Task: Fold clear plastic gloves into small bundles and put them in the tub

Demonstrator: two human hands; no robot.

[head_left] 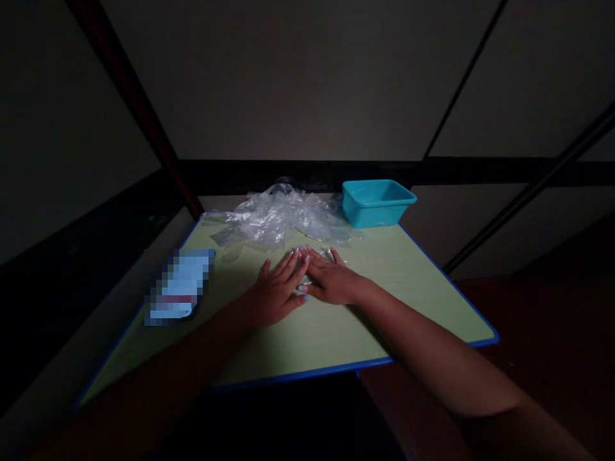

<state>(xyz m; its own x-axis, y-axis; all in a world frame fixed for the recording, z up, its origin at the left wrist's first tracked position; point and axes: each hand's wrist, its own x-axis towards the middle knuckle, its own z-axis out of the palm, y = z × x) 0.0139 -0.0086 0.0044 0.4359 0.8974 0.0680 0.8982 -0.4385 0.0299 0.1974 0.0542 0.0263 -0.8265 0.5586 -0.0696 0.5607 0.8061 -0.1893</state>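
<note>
My left hand (pixel 273 296) lies flat on the table with its fingers spread. Beside it, my right hand (pixel 335 282) is also flat, fingers apart, its fingertips meeting those of the left. A clear plastic bag (pixel 307 279) shows in part between and under the hands; most of it is covered. Just beyond the fingertips is a loose heap of clear plastic bags (pixel 278 221), crumpled and shiny.
A turquoise plastic basket (pixel 377 214) stands at the back right corner of the pale yellow-green table (pixel 408 301), which has a blue edge. At the left lies a flat, blurred-out object (pixel 181 285). Wall panels rise behind the table.
</note>
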